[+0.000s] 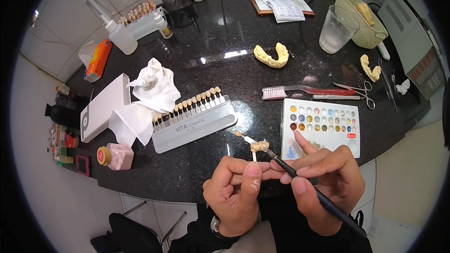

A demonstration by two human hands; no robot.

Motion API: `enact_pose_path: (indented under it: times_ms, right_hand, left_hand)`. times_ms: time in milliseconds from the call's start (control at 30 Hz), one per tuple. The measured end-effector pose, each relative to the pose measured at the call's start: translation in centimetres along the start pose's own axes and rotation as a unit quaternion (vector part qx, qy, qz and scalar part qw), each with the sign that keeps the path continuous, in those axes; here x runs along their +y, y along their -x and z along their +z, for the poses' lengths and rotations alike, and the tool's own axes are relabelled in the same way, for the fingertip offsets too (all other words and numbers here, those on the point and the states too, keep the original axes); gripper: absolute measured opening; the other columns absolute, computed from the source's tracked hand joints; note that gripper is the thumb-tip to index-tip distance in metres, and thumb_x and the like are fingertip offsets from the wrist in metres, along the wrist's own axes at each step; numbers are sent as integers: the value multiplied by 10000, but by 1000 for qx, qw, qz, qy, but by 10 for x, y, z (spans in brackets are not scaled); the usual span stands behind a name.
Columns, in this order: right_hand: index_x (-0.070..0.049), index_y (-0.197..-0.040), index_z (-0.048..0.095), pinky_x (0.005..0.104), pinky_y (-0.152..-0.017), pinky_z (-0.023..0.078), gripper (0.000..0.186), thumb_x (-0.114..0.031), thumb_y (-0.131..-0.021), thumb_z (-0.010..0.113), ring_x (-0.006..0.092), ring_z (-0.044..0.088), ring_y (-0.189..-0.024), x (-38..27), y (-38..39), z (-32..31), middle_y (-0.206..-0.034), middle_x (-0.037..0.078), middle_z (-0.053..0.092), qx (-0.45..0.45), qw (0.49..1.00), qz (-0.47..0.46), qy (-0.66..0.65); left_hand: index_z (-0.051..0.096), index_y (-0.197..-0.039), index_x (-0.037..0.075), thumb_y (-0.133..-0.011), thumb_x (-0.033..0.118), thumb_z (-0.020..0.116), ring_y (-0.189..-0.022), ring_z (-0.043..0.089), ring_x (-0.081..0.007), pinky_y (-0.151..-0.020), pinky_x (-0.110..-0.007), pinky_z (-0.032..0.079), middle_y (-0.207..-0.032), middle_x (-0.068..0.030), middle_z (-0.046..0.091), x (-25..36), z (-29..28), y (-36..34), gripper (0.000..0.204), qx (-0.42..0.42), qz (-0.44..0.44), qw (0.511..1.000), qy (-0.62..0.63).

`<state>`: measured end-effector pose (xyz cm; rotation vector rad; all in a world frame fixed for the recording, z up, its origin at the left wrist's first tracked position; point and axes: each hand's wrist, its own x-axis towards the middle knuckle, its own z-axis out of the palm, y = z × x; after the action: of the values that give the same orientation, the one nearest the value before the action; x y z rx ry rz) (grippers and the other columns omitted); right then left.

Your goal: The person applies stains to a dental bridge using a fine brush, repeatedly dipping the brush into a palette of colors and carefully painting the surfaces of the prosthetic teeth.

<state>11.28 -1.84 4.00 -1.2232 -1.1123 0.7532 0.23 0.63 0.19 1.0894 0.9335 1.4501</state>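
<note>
Our right grip (pixel 330 180) pinches a black-handled brush (pixel 330 204), its tip seemingly touching the dental bridge (pixel 260 146), which our left grip (pixel 236 194) holds by a white peg (pixel 254 156) above the tabletop (pixel 206 65). Probably we are coating the crowns; the next stroke should call for steadiness.

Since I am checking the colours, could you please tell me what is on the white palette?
The white palette shows rows of coloured wells and, lower down, smears; whatever the right hand covers cannot be seen.
</note>
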Motion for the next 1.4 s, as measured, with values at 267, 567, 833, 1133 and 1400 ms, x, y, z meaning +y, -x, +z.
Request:
enact_pose_path:
  times_ms: [267, 567, 833, 1133, 1400]
  right_hand:
    - [-27, -844, 455, 572, -1039, 255, 157, -67, -796, 600, 221, 663, -773, -6, -2, -10, -697, 123, 628, -43, 998, 35, -6]
    - [-25, -833, 448, 567, -1043, 250, 164, -82, -802, 599, 189, 658, -733, 0, -6, -10, -673, 123, 623, -37, 998, 41, -17]
    - [-12, -839, 453, 566, -1046, 250, 162, -76, -805, 597, 177, 649, -708, 1, -5, -15, -672, 107, 607, -66, 997, 28, -24]
    - [-18, -834, 452, 577, -1049, 234, 152, -55, -801, 596, 182, 644, -736, 5, -7, -19, -687, 102, 604, -101, 995, 19, -9]
    - [-20, -832, 462, 575, -1052, 224, 161, -53, -786, 613, 203, 655, -769, 3, -6, -15, -703, 110, 619, -72, 997, 28, -27]
  left_hand:
    - [505, -760, -30, -873, 140, 568, -563, 611, -130, -538, -194, 463, -681, -90, 583, 2, 8, 2, 213, 43, -10, 999, -31]
    - [505, -759, -21, -873, 144, 572, -561, 586, -112, -537, -187, 447, -680, -93, 576, 3, 10, 2, 212, 54, -14, 998, -3]
    - [495, -766, -26, -879, 151, 560, -550, 595, -140, -540, -207, 475, -668, -91, 568, 2, 11, 2, 220, 51, 2, 999, -12]
    - [490, -822, -52, -927, 98, 483, -721, 674, -223, -662, -282, 547, -763, -232, 657, 0, -3, 1, 183, -42, 5, 999, 12]
    - [475, -799, -33, -907, 138, 507, -591, 633, -185, -567, -237, 508, -711, -157, 611, 1, 6, 1, 205, 13, -14, 1000, 2]
